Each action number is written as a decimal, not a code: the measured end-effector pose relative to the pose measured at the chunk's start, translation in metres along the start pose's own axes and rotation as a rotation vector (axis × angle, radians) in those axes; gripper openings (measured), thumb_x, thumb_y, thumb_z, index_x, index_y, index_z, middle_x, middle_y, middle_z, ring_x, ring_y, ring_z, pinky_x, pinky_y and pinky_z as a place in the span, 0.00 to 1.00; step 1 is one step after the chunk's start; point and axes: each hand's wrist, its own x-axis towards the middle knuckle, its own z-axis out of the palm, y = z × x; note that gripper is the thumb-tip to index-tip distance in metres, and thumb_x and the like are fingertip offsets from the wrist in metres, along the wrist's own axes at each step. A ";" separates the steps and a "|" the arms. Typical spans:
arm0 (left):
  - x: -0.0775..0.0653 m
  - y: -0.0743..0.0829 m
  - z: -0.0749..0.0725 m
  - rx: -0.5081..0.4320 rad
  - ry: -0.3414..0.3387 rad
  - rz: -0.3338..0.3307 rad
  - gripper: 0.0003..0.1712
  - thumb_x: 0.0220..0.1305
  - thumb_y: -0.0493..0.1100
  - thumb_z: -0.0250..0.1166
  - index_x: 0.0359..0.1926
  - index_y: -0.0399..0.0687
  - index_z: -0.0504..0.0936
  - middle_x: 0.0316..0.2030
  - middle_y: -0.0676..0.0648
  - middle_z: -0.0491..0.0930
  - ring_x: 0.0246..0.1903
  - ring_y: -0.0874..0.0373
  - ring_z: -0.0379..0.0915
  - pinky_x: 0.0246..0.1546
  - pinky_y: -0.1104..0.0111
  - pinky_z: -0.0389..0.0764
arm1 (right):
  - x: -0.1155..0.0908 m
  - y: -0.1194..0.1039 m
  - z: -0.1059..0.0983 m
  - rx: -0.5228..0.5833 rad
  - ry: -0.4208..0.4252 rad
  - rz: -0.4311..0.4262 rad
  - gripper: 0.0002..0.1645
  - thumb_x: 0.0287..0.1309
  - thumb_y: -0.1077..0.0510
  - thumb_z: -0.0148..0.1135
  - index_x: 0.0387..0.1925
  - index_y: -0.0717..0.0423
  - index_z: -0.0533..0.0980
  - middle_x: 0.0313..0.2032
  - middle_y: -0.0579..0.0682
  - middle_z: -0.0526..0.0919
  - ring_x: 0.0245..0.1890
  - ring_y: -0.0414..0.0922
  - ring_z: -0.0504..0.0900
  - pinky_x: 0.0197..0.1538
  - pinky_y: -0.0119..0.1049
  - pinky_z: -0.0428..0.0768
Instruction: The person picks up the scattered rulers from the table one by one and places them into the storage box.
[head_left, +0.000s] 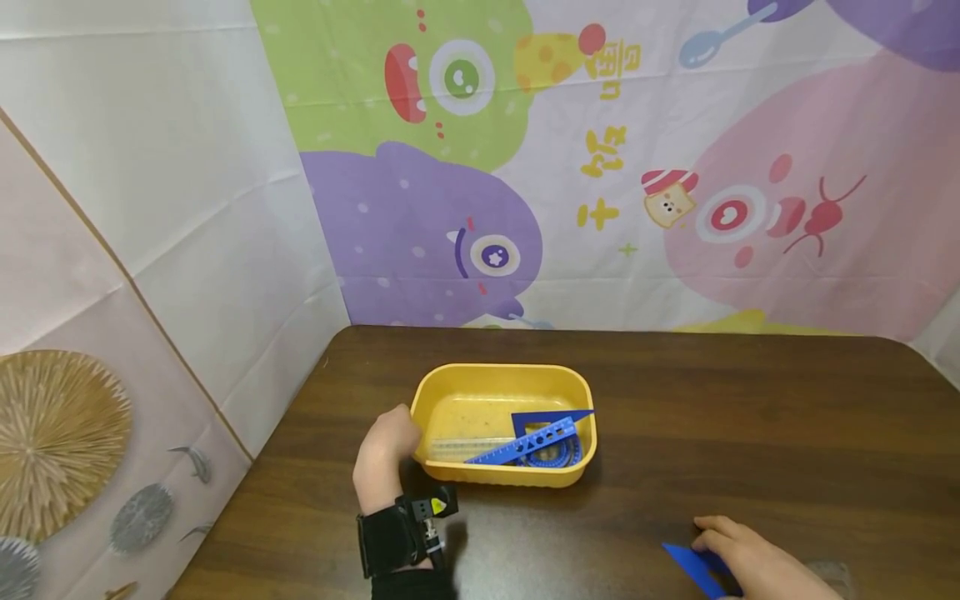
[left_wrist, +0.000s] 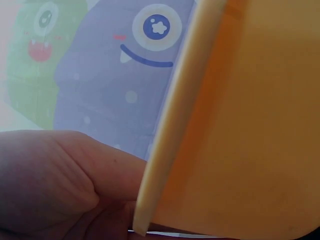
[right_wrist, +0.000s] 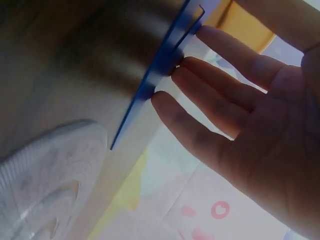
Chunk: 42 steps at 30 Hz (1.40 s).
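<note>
My left hand (head_left: 386, 454) is at the left end of a yellow plastic bin (head_left: 502, 475) and holds its side wall; in the left wrist view the hand (left_wrist: 65, 175) lies outside that wall, its fingertips partly hidden. Inside the bin are a blue ruler (head_left: 517, 444), a blue set square (head_left: 522, 421), a blue protractor (head_left: 572, 454) and a clear ruler (head_left: 457, 448). At the lower right, my right hand (head_left: 757, 562) touches another blue set square (head_left: 692, 565) with nearly straight fingers (right_wrist: 200, 132); its fingertips meet the flat side.
A clear protractor (right_wrist: 55, 170) lies on the brown wooden table (head_left: 750, 433) by the right hand, partly covered in the head view. A cartoon-printed cloth (head_left: 600, 275) hangs behind the table, and a pale cloth (head_left: 187, 208) hangs at the left.
</note>
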 end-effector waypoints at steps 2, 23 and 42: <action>0.000 0.000 0.000 -0.001 -0.003 0.001 0.08 0.52 0.29 0.47 0.29 0.35 0.74 0.18 0.46 0.65 0.20 0.54 0.62 0.23 0.68 0.64 | 0.000 -0.002 0.001 -0.009 0.014 -0.003 0.30 0.42 0.35 0.64 0.40 0.51 0.74 0.50 0.62 0.72 0.41 0.60 0.76 0.33 0.36 0.75; -0.002 0.000 -0.001 -0.004 -0.001 -0.001 0.09 0.52 0.29 0.47 0.31 0.34 0.74 0.19 0.46 0.65 0.20 0.54 0.62 0.23 0.68 0.64 | 0.000 0.002 0.000 -0.011 0.013 -0.080 0.22 0.46 0.37 0.62 0.37 0.46 0.72 0.49 0.62 0.71 0.41 0.58 0.74 0.32 0.35 0.73; 0.000 0.001 -0.002 0.026 0.002 0.015 0.09 0.52 0.29 0.46 0.29 0.34 0.73 0.19 0.46 0.64 0.20 0.54 0.61 0.24 0.67 0.63 | -0.014 0.021 -0.006 -0.062 0.054 -0.100 0.28 0.37 0.32 0.65 0.37 0.44 0.71 0.46 0.61 0.73 0.39 0.57 0.75 0.29 0.34 0.73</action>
